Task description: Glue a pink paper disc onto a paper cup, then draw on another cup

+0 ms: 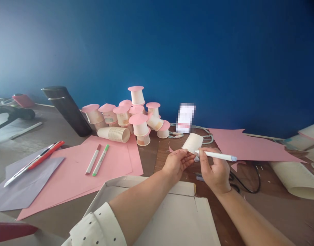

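My left hand (176, 164) is closed round a white paper cup (193, 142), held on its side above the wooden table (251, 205). My right hand (215, 171) grips a white marker with a pale blue end (218, 156), its tip touching the cup's rim. Behind the hands stands a pile of paper cups topped with pink paper discs (136, 116). A stack of plain cups (114, 134) lies on its side beside the pile.
Pink paper sheets (77, 177) lie left with two markers (97, 159) on them; another pink sheet (249, 145) lies right. A red utility knife (35, 162) rests on lilac paper. A dark flask (68, 111), an open cardboard box (172, 208), black scissors (245, 182) and rolled paper (295, 177) surround me.
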Motion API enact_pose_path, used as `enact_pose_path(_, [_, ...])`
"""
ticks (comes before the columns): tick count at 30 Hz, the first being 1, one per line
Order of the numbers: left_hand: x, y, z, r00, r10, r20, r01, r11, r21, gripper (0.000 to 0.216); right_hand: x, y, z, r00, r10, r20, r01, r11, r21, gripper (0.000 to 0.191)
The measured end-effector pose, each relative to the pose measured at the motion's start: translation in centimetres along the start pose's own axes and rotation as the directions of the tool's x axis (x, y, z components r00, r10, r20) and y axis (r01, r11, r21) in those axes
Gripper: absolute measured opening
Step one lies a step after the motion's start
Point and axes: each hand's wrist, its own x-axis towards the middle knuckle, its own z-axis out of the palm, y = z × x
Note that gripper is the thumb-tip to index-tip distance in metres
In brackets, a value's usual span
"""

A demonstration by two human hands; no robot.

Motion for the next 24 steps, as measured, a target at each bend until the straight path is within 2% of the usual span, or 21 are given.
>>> enact_pose_path(24, [-0.09,0.18,0.11,1.000,-0.027,0.003,0.026,0.999,0.018,0.009,0.26,0.17,-0.20,1.000,0.011,-0.022,-0.011,1.000,-0.010,0.011])
